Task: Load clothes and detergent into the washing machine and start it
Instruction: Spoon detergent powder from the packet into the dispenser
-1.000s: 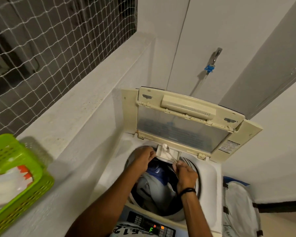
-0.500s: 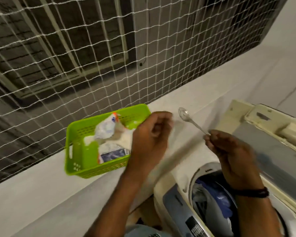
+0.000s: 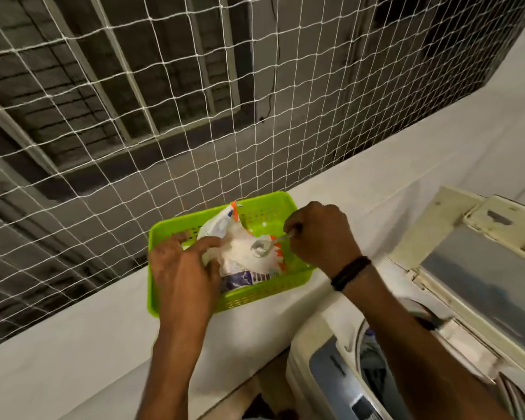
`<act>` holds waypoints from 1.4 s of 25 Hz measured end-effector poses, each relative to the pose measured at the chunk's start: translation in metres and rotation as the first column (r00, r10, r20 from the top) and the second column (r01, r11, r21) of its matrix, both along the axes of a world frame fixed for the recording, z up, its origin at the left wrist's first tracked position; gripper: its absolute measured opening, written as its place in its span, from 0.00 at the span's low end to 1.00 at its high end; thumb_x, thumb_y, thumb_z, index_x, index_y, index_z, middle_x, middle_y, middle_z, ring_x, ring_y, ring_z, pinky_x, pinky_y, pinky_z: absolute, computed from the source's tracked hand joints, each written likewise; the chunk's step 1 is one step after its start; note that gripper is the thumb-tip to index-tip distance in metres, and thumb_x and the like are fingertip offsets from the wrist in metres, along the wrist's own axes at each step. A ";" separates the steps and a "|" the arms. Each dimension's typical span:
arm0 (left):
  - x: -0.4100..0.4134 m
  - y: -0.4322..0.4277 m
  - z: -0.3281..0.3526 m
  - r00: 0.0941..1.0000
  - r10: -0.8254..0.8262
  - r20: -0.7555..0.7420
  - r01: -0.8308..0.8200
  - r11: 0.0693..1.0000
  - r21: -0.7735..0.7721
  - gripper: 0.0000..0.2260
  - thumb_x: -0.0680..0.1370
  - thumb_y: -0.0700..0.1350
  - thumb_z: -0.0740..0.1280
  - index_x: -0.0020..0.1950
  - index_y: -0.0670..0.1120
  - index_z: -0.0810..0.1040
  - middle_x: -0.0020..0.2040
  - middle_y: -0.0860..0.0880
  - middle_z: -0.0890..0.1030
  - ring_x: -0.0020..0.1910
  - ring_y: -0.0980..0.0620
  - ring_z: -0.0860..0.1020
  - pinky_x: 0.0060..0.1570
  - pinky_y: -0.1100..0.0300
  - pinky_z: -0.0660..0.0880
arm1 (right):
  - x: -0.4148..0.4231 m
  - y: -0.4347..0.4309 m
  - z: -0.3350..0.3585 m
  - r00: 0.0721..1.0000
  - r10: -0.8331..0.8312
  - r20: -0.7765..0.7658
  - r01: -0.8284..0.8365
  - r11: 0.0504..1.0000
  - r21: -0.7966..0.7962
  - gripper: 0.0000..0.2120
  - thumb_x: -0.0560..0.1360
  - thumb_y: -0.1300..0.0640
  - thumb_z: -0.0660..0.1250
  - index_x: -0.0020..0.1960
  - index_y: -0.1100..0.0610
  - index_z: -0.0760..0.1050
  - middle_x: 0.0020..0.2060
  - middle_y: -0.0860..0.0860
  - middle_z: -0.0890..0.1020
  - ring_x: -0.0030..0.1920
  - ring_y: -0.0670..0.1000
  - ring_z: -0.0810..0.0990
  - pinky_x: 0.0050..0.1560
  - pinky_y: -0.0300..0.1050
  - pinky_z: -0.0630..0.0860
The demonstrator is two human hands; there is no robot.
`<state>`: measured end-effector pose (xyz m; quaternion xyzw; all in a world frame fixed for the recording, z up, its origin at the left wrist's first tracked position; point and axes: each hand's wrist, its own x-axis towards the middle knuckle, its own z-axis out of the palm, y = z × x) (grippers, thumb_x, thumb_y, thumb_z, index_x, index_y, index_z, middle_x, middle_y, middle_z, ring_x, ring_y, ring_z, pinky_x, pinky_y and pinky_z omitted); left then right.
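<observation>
The broad white painted ledge [image 3: 376,183] runs across the scene. To its right and nearer you stands the cream top-loading washing machine [image 3: 300,344], with its hinged cream lid [image 3: 479,268] raised and its grey control panel [image 3: 334,380] at the near edge, no hand on it. Dark and blue clothes [image 3: 373,368] show in the drum, so the loading looks done or nearly so. You are now on the detergent. On the ledge, left of the machine, sits the bright green perforated plastic basket [image 3: 264,204]. In it lies the crumpled white detergent packet [image 3: 243,253] with orange and purple print, its mouth open on white powder. Your left hand [image 3: 185,268] grips the packet's left edge, fingers curled round it. Your right hand [image 3: 319,234], just right of the packet, pinches the handle of the small clear plastic spoon [image 3: 259,248], whose bowl sits at the powder. I cannot tell whether the bowl is filled. What I judge is left: carry the powder to the machine, shut the lid and press start on the control panel.
</observation>
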<state>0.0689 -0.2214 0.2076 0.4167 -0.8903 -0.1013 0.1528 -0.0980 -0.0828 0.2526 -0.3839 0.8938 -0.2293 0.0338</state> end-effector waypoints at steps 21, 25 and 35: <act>0.022 -0.011 0.014 0.981 -0.186 -0.054 0.191 0.888 0.419 0.13 0.74 0.39 0.72 0.39 0.58 0.77 0.48 0.48 0.80 0.48 0.49 0.78 0.43 0.64 0.69 | -0.004 -0.044 -0.030 0.888 -0.080 0.452 -0.001 0.984 0.176 0.15 0.61 0.53 0.67 0.45 0.58 0.82 0.40 0.56 0.85 0.47 0.58 0.84 0.54 0.50 0.80; 0.020 -0.007 0.021 0.989 -0.139 -0.060 0.151 0.891 0.427 0.10 0.75 0.39 0.72 0.39 0.53 0.80 0.43 0.50 0.81 0.43 0.52 0.80 0.38 0.66 0.68 | -0.008 -0.037 -0.031 0.901 -0.110 0.420 0.059 0.989 0.132 0.14 0.60 0.53 0.66 0.41 0.58 0.82 0.37 0.54 0.86 0.45 0.56 0.84 0.52 0.49 0.80; 0.003 -0.002 0.026 0.998 -0.063 -0.025 0.067 0.862 0.502 0.06 0.75 0.42 0.73 0.47 0.52 0.82 0.49 0.48 0.83 0.50 0.48 0.80 0.47 0.63 0.69 | -0.011 -0.020 -0.022 0.911 -0.219 0.349 0.217 0.975 0.046 0.14 0.65 0.49 0.64 0.45 0.54 0.82 0.39 0.52 0.85 0.45 0.54 0.84 0.49 0.48 0.80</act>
